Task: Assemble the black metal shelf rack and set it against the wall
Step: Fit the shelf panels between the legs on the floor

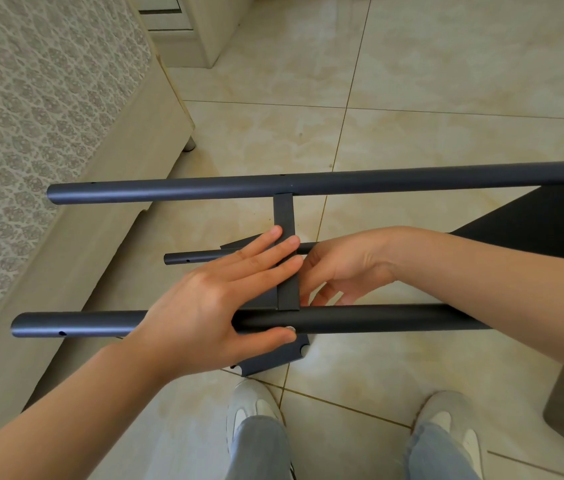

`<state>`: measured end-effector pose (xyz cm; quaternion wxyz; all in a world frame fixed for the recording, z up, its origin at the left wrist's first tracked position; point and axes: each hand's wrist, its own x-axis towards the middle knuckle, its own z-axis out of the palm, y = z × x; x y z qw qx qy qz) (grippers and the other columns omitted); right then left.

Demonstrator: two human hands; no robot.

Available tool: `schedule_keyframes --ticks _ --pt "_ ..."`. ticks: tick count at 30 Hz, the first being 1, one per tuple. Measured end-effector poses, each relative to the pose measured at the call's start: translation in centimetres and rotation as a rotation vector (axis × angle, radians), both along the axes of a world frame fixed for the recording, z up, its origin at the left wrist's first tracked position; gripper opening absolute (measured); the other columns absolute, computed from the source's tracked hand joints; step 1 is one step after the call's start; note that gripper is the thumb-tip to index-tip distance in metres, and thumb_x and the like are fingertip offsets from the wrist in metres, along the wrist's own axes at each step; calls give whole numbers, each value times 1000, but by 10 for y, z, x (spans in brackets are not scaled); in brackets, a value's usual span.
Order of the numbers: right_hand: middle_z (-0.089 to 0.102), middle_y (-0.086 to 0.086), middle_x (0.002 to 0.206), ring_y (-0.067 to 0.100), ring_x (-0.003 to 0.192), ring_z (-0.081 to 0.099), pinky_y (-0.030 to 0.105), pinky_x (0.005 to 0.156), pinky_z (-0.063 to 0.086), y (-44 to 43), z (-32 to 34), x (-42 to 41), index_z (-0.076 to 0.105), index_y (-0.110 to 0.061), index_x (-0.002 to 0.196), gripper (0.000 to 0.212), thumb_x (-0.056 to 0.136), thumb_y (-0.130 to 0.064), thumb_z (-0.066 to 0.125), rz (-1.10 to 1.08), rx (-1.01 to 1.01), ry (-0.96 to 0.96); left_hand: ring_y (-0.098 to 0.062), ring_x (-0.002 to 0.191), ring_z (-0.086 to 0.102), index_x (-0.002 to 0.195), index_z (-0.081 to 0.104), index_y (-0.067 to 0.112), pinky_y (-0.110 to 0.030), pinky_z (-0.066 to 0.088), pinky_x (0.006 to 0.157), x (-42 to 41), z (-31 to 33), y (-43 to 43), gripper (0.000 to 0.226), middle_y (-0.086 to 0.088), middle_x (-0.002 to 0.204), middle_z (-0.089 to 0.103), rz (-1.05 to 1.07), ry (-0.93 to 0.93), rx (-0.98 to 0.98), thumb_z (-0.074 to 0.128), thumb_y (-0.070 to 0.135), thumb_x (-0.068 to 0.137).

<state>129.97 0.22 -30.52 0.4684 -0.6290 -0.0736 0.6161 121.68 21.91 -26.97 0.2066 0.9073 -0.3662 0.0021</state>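
Left forearm comes in lowest, leading to the left hand (pixel 204 306), which lies flat with straight fingers across the flat cross strip (pixel 284 216), thumb pressed under the near tube (pixel 377 318) beside a screw head (pixel 290 329). Close against it, the right hand (pixel 339 268) curls behind that strip; whether it pinches anything I cannot tell. The rack lies on its side over the tiled floor (pixel 412 98) beside the bed (pixel 31 116), its far tube (pixel 204 187) parallel, and is not yet at a wall. It looks stiff, smooth-painted and moderately heavy, so the thick tubes seem better holds than the thin strip.
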Motion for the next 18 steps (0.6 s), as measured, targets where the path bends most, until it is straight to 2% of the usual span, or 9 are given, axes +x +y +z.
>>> schedule_keyframes --ticks 5,11,15,18 --pt "63 14 130 21 100 65 42 98 52 2 -1 -1 65 -3 124 33 92 -13 65 -37 43 48 -11 151 26 147 47 20 -37 37 116 1 0 0 71 7 158 39 0 1 -3 64 54 87" --pt "69 10 118 20 94 66 41 98 52 2 -1 -2 65 -5 124 36 91 -20 67 -44 7 21 -11 151 26 147 47 21 -35 37 116 2 0 0 71 7 158 39 -1 -5 -1 64 55 87" --pt "67 11 114 22 98 63 40 96 51 -1 -1 -2 69 -6 115 24 93 -12 64 -61 66 59 -11 150 27 147 45 21 -36 38 115 2 -1 0 71 8 158 39 -1 -8 -7 64 54 87" --pt "66 15 120 22 101 63 40 98 51 0 -3 -3 65 -2 121 30 93 -12 64 -52 61 36 -12 150 28 147 45 21 -39 38 115 1 -2 1 71 6 158 39 -8 -10 -17 65 54 88"
